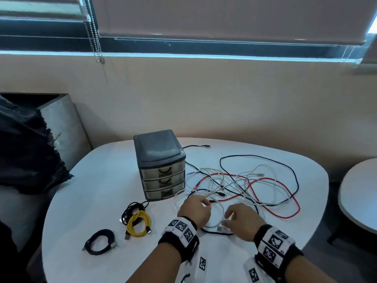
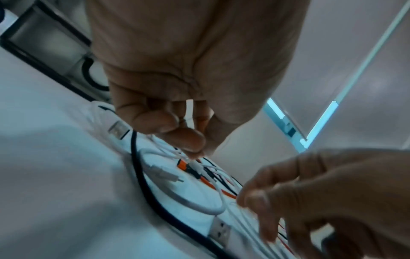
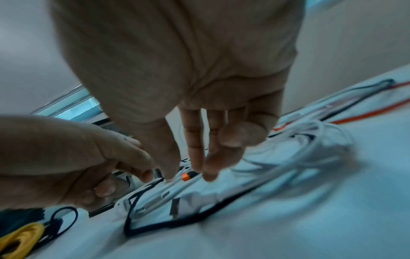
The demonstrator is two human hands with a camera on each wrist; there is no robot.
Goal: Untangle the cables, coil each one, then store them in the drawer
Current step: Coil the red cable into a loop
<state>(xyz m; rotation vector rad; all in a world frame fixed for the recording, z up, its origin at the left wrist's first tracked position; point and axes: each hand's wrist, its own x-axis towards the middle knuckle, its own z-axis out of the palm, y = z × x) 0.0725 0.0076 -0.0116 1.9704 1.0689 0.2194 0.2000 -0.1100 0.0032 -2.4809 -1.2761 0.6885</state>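
A tangle of white cables [image 1: 255,169], a red cable [image 1: 285,216] and a long black cable [image 1: 265,158] lies on the white table [image 1: 98,180], right of the small three-drawer unit [image 1: 161,164], whose drawers are all closed. My left hand [image 1: 205,203] is at the near edge of the tangle. In the left wrist view this hand [image 2: 193,152] pinches a thin white cable [image 2: 199,203] between thumb and fingertips. My right hand [image 1: 225,219] reaches down beside it, its straight fingers [image 3: 195,157] touching white cable strands near an orange connector [image 3: 185,176].
A coiled yellow cable [image 1: 138,223] and two coiled black cables [image 1: 100,242] [image 1: 130,209] lie on the table left of my hands, in front of the drawer unit. A second round table [image 1: 359,190] stands at the right. A dark chair [image 1: 30,150] is at the left.
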